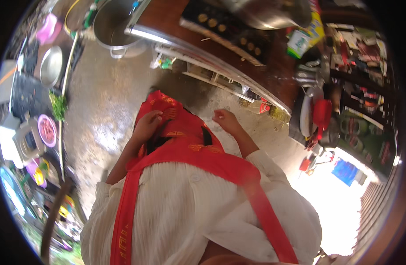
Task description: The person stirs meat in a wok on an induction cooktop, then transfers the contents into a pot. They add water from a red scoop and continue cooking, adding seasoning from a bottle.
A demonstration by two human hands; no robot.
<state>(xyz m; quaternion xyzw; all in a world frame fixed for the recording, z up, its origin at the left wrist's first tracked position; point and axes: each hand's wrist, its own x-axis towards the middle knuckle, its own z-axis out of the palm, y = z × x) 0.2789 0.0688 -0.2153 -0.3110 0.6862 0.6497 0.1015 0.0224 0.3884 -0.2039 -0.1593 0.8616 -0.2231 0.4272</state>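
Note:
A red apron point(178, 121) with gold patterns hangs over the front of my cream shirt point(176, 207). My left hand point(149, 124) is in front of the apron's left side, its fingers curled and drawn together; no object shows in them, and I cannot tell if they touch the cloth. Off the apron's right side, my right hand point(226, 120) hovers above the floor with loosely closed fingers and nothing visible in it.
A brown counter point(161, 22) with a gas stove point(216, 24) and a metal pan point(269, 15) runs ahead and right. A large pot point(117, 26) stands on the wet concrete floor point(97, 97). Basins, including a metal basin point(51, 66), and greens point(58, 105) line the left.

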